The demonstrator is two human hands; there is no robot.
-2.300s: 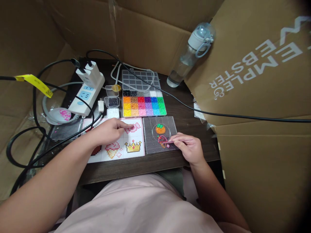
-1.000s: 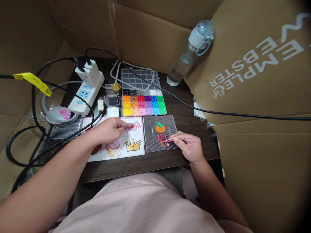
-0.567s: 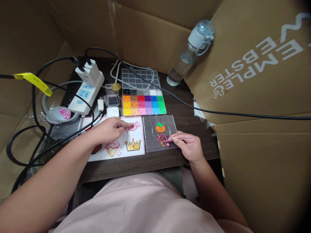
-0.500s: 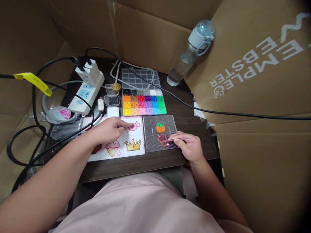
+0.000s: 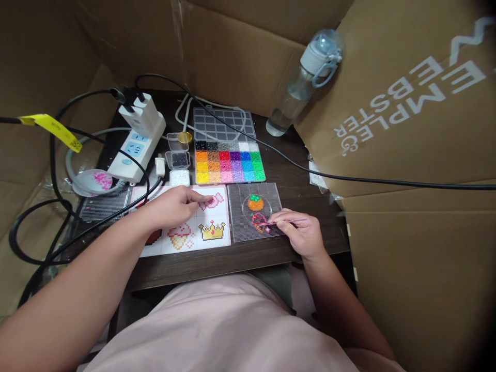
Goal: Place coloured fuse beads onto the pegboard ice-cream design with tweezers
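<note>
My left hand [image 5: 179, 206] rests over the white pattern sheet [image 5: 214, 249], index finger stretched onto a pink candy picture [image 5: 217, 200] and the other fingers curled. It holds nothing. Below that picture are a crown [image 5: 212, 232] and an ice cream cone [image 5: 180, 236]. Pink tweezers [image 5: 289, 221] are pinched in my right hand [image 5: 304, 235], their tips over a pink and brown bead figure [image 5: 259, 222] on the clear pegboard [image 5: 237, 231]. An orange bead figure with a green top [image 5: 255, 203] sits just above it. Whether the tips hold a bead is too small to tell.
Behind the sheet lies an open bead box [image 5: 228, 163] with many colours. Small boxes of white [image 5: 179, 178] and black beads [image 5: 178, 160] stand beside it. A power strip [image 5: 134, 150], black cables and a dish of pink beads [image 5: 101, 181] are left; a water bottle [image 5: 289, 98] stands behind.
</note>
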